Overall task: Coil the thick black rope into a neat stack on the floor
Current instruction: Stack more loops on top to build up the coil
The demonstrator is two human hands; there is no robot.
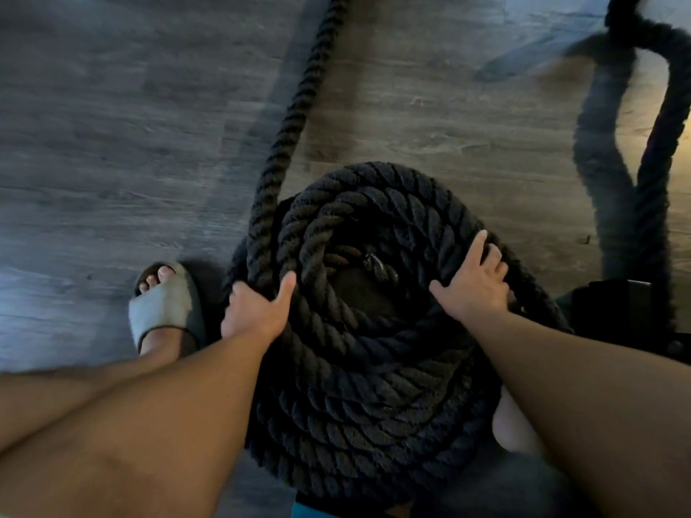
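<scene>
A thick black twisted rope (366, 372) lies wound in a round stack of several turns on the grey wood-look floor, right below me. One free length of rope (295, 106) runs from the stack's left side straight away to the top edge. My left hand (258, 312) grips the outer turn on the stack's left side, thumb spread over the rope. My right hand (475, 282) is wrapped over the outer turn on the right side, fingers curled over it. A rope end with a dark cap (377, 265) shows inside the coil's hollow middle.
My left foot in a grey slide sandal (164, 304) stands just left of the stack. Another blurred stretch of black rope (635, 143) loops at the right, near a dark object (632, 312) on the floor. Bare floor spreads to the left.
</scene>
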